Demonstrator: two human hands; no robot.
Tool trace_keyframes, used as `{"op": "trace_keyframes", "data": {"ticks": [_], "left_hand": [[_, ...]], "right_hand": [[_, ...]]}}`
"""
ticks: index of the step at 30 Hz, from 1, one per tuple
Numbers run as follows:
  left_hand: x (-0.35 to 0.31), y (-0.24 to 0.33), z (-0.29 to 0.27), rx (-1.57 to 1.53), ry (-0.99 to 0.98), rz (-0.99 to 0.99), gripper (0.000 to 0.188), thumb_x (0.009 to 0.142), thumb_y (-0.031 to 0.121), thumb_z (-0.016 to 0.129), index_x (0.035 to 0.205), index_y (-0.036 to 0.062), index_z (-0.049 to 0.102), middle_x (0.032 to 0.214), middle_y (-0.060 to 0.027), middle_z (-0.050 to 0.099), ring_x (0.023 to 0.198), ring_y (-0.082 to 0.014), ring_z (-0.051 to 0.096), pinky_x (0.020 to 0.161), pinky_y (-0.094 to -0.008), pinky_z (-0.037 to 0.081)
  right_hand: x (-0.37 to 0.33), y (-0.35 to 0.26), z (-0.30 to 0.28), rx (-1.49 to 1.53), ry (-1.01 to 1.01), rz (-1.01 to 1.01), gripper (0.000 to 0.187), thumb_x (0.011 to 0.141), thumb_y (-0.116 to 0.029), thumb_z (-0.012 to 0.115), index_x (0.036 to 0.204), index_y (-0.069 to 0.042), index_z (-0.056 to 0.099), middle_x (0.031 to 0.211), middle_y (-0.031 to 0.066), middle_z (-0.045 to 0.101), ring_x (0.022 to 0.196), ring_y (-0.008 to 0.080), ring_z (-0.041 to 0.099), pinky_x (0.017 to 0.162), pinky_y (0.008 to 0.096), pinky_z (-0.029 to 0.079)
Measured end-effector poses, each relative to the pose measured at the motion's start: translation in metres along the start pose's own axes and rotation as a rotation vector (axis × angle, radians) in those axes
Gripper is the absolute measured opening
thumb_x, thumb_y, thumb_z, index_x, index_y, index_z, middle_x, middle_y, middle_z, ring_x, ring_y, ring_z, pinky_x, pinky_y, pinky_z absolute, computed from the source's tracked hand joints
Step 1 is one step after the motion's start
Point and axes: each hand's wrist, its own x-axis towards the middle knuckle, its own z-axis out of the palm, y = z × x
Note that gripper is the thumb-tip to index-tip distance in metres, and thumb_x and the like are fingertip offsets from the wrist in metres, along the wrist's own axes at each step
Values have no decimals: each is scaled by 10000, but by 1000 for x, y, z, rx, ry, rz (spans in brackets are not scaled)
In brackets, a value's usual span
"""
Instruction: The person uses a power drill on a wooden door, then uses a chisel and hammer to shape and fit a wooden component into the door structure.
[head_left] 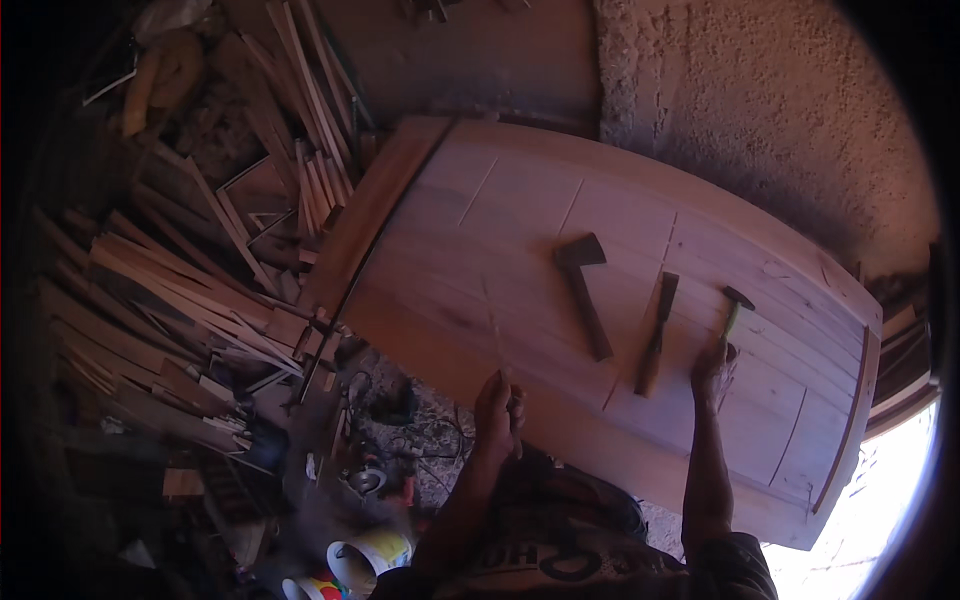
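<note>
My left hand is closed around a thin, pale wooden strip that points up over the near side of a large wooden panel. Farther right, my right hand grips a hammer by its yellow-green handle, the dark head facing away from me above the panel. Between my hands, a hatchet and a chisel lie on the boards. The chisel is nearest my right hand. Straight grooves or slots run across the panel, which has a curved far edge.
Wood offcuts are heaped along the left. A power tool sits on the littered ground below the panel, near a white and yellow bucket. A rough wall rises behind. Bright light enters at lower right.
</note>
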Motion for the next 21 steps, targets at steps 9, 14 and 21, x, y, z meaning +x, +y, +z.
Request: {"op": "trace_keyframes", "data": {"ticks": [9, 14, 21], "left_hand": [[21, 24, 23, -58, -24, 60, 335, 1043, 250, 524, 1350, 118, 537, 836, -1, 563, 537, -42, 470, 425, -206, 365], [29, 56, 4, -127, 40, 137, 350, 1056, 216, 488, 1384, 97, 515, 833, 10, 552, 539, -31, 474, 423, -194, 367], [40, 124, -23, -83, -15, 297, 454, 1053, 169, 480, 1497, 110, 409, 832, 5, 548, 521, -42, 463, 407, -192, 366]], "right_hand": [[-70, -5, 61, 383, -477, 61, 563, 835, -306, 659, 1259, 24, 492, 920, 165, 618, 742, 276, 611, 650, 416, 533], [-82, -92, -14, 1170, -638, 353, 315, 884, -305, 612, 1085, -74, 538, 821, 38, 539, 619, 117, 521, 507, 286, 480], [-150, -251, -110, 1092, -895, -42, 590, 911, -91, 588, 1457, -20, 376, 724, 24, 531, 496, 81, 495, 403, 245, 433]]}}
